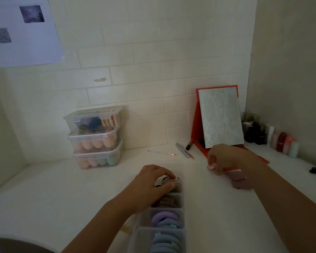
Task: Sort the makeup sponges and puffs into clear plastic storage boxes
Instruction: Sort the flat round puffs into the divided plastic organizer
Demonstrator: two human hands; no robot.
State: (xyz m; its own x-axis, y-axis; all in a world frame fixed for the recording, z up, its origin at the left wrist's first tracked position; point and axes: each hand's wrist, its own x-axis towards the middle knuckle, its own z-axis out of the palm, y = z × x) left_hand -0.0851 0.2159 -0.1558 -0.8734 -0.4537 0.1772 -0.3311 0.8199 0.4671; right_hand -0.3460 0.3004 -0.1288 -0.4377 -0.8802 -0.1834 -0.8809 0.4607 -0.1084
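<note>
A long clear divided box point(182, 209) lies on the white counter in front of me, with round puffs standing on edge in it: purple ones point(162, 217), blue ones point(167, 240) and darker ones farther back. My left hand point(151, 181) rests over the box's far compartment, fingers curled on its rim and on a dark puff there. My right hand point(224, 157) hovers to the right, fingers loosely curled, above a mauve puff point(242, 181) lying on the counter. Three stacked clear lidded boxes point(95, 137) of sponges stand at the back left.
An orange-framed folding mirror point(220, 117) stands at the back right, with a row of small bottles point(274, 136) beside it along the right wall. Thin brushes and a pen point(182, 150) lie near the wall. A small black clip point(314, 170) sits far right.
</note>
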